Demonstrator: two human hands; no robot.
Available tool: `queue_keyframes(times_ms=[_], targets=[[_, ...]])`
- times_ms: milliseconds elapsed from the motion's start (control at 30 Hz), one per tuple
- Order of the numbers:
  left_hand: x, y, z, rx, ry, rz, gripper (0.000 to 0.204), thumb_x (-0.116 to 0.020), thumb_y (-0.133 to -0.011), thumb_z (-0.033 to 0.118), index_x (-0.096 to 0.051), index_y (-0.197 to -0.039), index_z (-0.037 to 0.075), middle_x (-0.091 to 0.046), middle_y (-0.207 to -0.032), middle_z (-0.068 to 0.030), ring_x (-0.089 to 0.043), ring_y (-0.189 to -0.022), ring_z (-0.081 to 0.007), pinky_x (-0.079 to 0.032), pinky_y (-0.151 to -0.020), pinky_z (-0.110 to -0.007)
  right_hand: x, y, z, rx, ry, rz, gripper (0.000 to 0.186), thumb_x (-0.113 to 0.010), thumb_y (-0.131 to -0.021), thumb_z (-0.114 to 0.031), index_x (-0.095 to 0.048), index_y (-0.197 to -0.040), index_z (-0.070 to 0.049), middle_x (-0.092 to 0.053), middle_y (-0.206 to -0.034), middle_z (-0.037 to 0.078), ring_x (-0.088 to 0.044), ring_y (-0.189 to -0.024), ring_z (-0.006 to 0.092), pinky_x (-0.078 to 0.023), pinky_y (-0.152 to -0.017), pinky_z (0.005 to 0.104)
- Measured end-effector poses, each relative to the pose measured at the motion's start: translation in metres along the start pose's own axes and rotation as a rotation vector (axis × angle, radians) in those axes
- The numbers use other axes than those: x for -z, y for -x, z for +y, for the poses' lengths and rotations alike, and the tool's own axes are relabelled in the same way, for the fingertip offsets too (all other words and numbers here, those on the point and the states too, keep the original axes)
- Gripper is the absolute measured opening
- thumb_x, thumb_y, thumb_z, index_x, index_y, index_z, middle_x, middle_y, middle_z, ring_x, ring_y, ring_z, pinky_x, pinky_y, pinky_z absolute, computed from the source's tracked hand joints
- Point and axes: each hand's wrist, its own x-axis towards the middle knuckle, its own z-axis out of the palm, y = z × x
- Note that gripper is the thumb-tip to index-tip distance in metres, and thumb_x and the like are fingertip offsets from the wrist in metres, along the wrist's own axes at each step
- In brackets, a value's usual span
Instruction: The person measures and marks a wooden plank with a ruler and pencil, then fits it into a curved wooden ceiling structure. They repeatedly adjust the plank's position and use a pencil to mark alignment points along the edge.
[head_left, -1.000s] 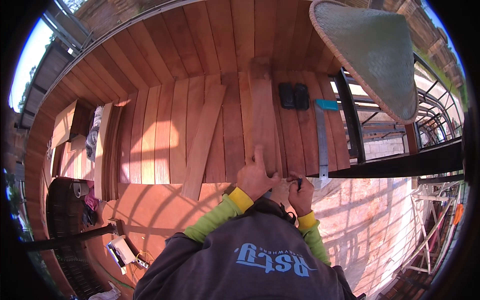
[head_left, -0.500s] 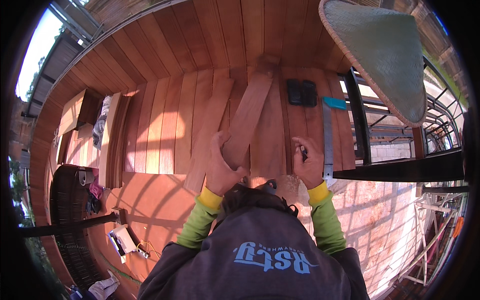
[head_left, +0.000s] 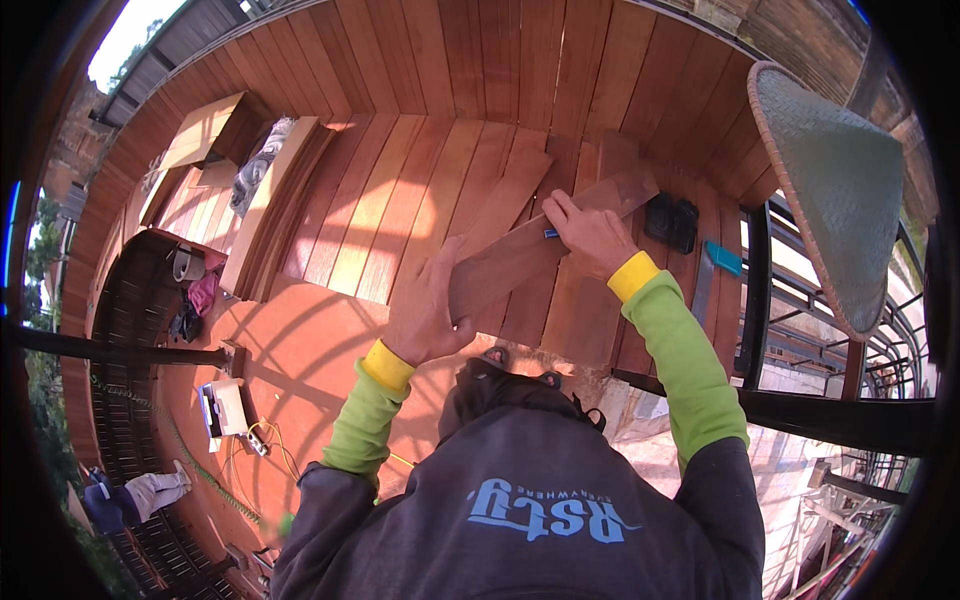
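Note:
A short reddish-brown wooden board lies slantwise over the planks of the bench. My left hand grips its near left end, thumb at the near edge and fingers along the other side. My right hand is closed over the far part of the board, fingertips at its upper edge. Between the right fingers shows a small thing with a blue end; its kind cannot be made out. Another loose board lies on the planks behind the held one.
Right of the board are a black plastic case and a try square with a teal handle. A conical woven hat hangs at the right. Stacked boards stand left. On the floor lie an opened box and a yellow cord.
My right hand has moved left and away from me onto the board. The held board has swung to a flatter slant. The view has turned, shifting the bench.

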Motion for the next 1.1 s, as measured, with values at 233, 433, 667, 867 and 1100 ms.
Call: queue_keyframes(times_ms=[233,433,667,867,1100], targets=[[-0.007,0.001,-0.018,0.344,0.795,0.725,0.077,-0.070,-0.075,0.013,-0.031,-0.141,0.002,-0.047,-0.121,-0.0116,-0.049,-0.106,-0.0211,-0.046,-0.087,-0.034,0.066,0.007,-0.031,-0.260,0.014,0.051,0.057,-0.078,-0.068,-0.031,-0.050,-0.104,0.003,-0.060,-0.092,0.019,-0.068,-0.074,0.0333,-0.055,-0.063,0.0413],[-0.089,-0.009,0.051,0.211,1.074,-0.011,0.054,-0.068,-0.083,0.013,-0.045,-0.130,0.001,-0.060,-0.107,-0.0098,-0.060,-0.094,-0.0151,-0.050,-0.082,-0.030,0.076,0.025,-0.061,-0.567,-0.037,0.056,0.059,-0.075,-0.070,-0.046,-0.053,-0.094,0.003,-0.064,-0.082,0.020,-0.067,-0.069,0.0352,-0.054,-0.059,0.0424],[-0.138,-0.022,0.080,0.150,1.333,-0.284,0.037,-0.060,-0.089,0.000,-0.046,-0.123,0.000,-0.060,-0.116,-0.0068,-0.058,-0.108,-0.0149,-0.047,-0.093,-0.031,0.064,0.046,-0.060,-0.821,-0.057,0.084,0.063,-0.070,-0.072,-0.056,-0.054,-0.089,0.002,-0.064,-0.079,0.021,-0.067,-0.069,0.0364,-0.054,-0.060,0.0435],[-0.146,-0.043,0.072,0.245,1.563,-0.292,0.038,-0.058,-0.083,-0.007,-0.051,-0.119,0.001,-0.065,-0.107,-0.0060,-0.062,-0.099,-0.0136,-0.049,-0.088,-0.029,0.061,0.070,-0.051,-0.896,-0.170,0.160,0.061,-0.065,-0.079,-0.053,-0.057,-0.101,0.003,-0.066,-0.076,0.021,-0.067,-0.069,0.0364,-0.053,-0.061,0.0431],[-0.135,-0.087,0.058,0.477,1.543,-0.366,0.033,-0.059,-0.079,-0.003,-0.058,-0.112,0.001,-0.067,-0.100,-0.0043,-0.064,-0.090,-0.0122,-0.051,-0.082,-0.027,0.016,0.166,-0.073,-1.002,-0.664,0.377,0.035,-0.064,-0.088,-0.033,-0.063,-0.080,0.002,-0.058,-0.059,0.014,-0.059,-0.053,0.0252,-0.044,-0.050,0.0366]])
